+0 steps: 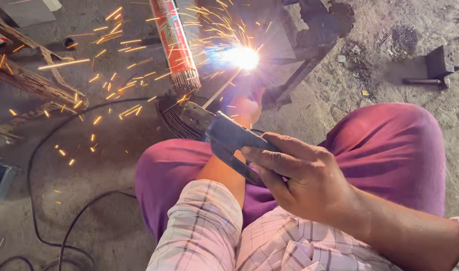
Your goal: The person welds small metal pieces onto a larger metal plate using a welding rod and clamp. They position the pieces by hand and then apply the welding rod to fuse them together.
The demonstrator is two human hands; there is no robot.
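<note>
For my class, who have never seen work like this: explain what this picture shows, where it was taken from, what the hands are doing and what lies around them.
The single picture comes from a camera worn on the person's head, looking down at their own lap and hands. The right hand grips a metal clamp holder with a thin rod in it. The rod's tip meets dark metal on the ground in a bright white flash, and orange sparks fly left. The left hand reaches towards the flash; what it touches is lost in glare. Nearby stand a red packet of spare rods and black cables on the concrete floor.
</note>
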